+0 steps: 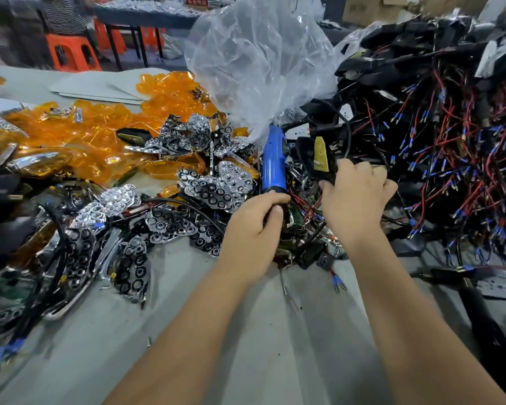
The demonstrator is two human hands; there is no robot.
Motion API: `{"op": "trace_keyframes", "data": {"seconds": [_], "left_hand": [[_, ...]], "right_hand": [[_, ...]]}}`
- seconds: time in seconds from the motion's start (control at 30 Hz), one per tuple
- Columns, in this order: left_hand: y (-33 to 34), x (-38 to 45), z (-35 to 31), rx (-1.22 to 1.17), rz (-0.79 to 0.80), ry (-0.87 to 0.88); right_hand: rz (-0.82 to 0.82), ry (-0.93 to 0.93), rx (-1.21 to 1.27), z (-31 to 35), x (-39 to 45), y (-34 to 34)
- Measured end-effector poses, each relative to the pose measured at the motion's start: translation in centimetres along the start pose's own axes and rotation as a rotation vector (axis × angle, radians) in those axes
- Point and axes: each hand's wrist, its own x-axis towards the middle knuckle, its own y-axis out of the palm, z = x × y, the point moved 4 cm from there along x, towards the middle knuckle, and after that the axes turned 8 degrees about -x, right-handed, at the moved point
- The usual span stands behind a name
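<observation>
Although the left hand (254, 226) is plainly clenched round the lower end of the blue power tool (273, 162), its fingers and the clutter beneath cover the working tip, so what kind of bit it carries cannot be told. The tool stands nearly upright at the middle of the desk (275, 331), with its upper end against the bottom of a crumpled clear plastic bag (257, 54).

Just to its right, the right hand (355, 200) is seen from the back, its fingers curled over the edge of a black housing (306, 154) that bears a yellow board (320, 153). The grip looks firm, but the fingertips are out of sight behind the part. The lower half of the housing is lost among loose wires and small metal pieces between the two hands.

A large tangle of wires (450, 141), red and black with blue tips, fills the right side and runs off the edge of the view. Single parts within it cannot be picked out. To the left lie chrome reflectors (216, 185) and, behind them, a heap of orange lenses (105, 127). Both piles overlap and are cut off at the left edge.

The background is blurred. An orange stool (70, 52) and cardboard boxes (362, 7) can be made out, little else.
</observation>
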Motion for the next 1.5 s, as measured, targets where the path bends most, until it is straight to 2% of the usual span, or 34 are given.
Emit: {"op": "trace_keyframes", "data": {"seconds": [0.17, 0.33, 0.4, 0.5, 0.6, 0.67, 0.77, 0.9, 0.97, 1.03, 1.1, 1.2, 1.3, 1.5], "left_hand": [[-0.9, 0.7, -0.3, -0.272, -0.042, -0.163], [-0.1, 2.0, -0.6, -0.638, -0.008, -0.28], [0.0, 2.1, -0.5, -0.754, -0.103, -0.306], [-1.6, 2.2, 0.1, -0.859, -0.344, -0.312], [-4.5, 2.4, 0.4, -0.923, -0.506, -0.273], [-6.8, 2.6, 0.2, -0.992, -0.604, -0.227], [-10.6, 3.1, -0.6, -1.083, -0.763, -0.122], [-14.6, 3.3, -1.5, -0.82, -0.942, 0.146], [-15.5, 3.1, -1.6, -0.728, -0.919, 0.179], [-15.8, 3.0, -1.3, -0.58, -0.823, 0.094], [-14.8, 3.3, -0.6, -0.386, -0.613, -0.064], [-11.2, 3.0, 0.6, -0.183, -0.298, -0.207], [-7.6, 2.3, 1.4, -0.079, -0.159, -0.238], [-6.3, 2.0, 2.7, -0.404, -0.153, -0.275]], "right_hand": [[-0.173, -0.111, 0.085, 2.0, -1.0, -1.3], [-0.149, -0.334, 0.032, 3.9, -2.5, -2.3], [-0.16, -0.479, 0.089, 5.7, -3.7, -2.9], [-0.111, -0.554, 0.182, 7.8, -5.2, -3.2], [-0.006, -0.575, 0.207, 8.8, -5.6, -2.2], [0.052, -0.563, 0.131, 8.8, -5.3, -1.3], [0.02, -0.538, 0.089, 8.4, -5.0, -0.7], [-0.109, -0.433, 0.207, 7.5, -4.1, -1.2], [-0.264, -0.393, 0.419, 6.6, -4.4, -2.5], [-0.42, -0.345, 0.798, 5.3, -5.0, -4.0], [-0.511, -0.35, 0.997, 4.9, -5.5, -5.0], [-0.588, -0.33, 1.071, 5.2, -6.0, -5.7], [-0.487, -0.194, 1.226, 5.6, -6.4, -4.9], [-0.139, 0.0, 1.453, 7.4, -5.4, -2.2]]}}
